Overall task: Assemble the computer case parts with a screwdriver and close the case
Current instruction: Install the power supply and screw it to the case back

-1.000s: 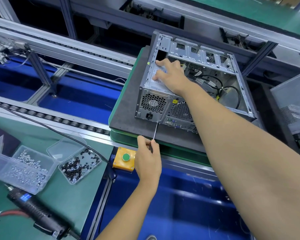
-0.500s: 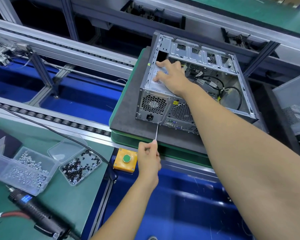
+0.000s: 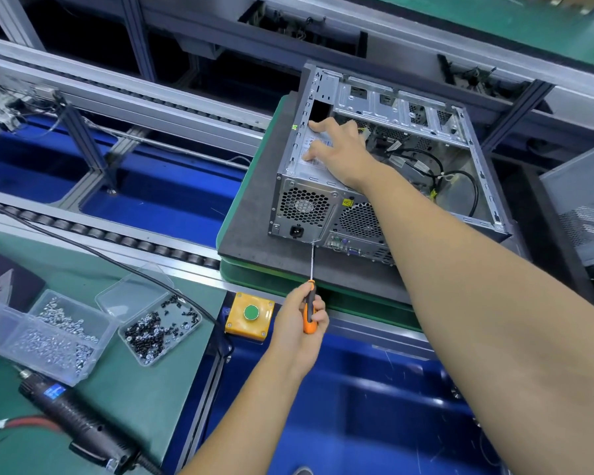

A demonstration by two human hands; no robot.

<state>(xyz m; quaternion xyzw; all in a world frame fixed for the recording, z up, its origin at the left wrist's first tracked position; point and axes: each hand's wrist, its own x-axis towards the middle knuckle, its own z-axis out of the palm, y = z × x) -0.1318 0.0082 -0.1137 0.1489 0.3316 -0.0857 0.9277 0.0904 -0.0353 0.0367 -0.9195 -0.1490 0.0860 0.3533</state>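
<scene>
Screw trays [image 3: 83,332] are kept at far left on the bench, within reach for restocking. Screwdriver [image 3: 309,305] is gripped by its orange handle in the left hand [image 3: 297,323], tip set at the lower rear edge of the computer case [image 3: 306,204], presumably on a PSU screw. Case lies side-open on the grey pallet [image 3: 254,214]. Right hand [image 3: 336,150] rests on the PSU, fingers straight, likely bracing it against driver thrust.

Your left hand [image 3: 297,323] grips screwdriver [image 3: 310,303]; shaft tip meets computer case [image 3: 302,214] rear, just beyond fingertips. Push-button box [image 3: 250,315] just left of fingers. Screw trays [image 3: 158,323] farther left. Your right hand [image 3: 340,149] rests atop case, fingers pointing left.
</scene>
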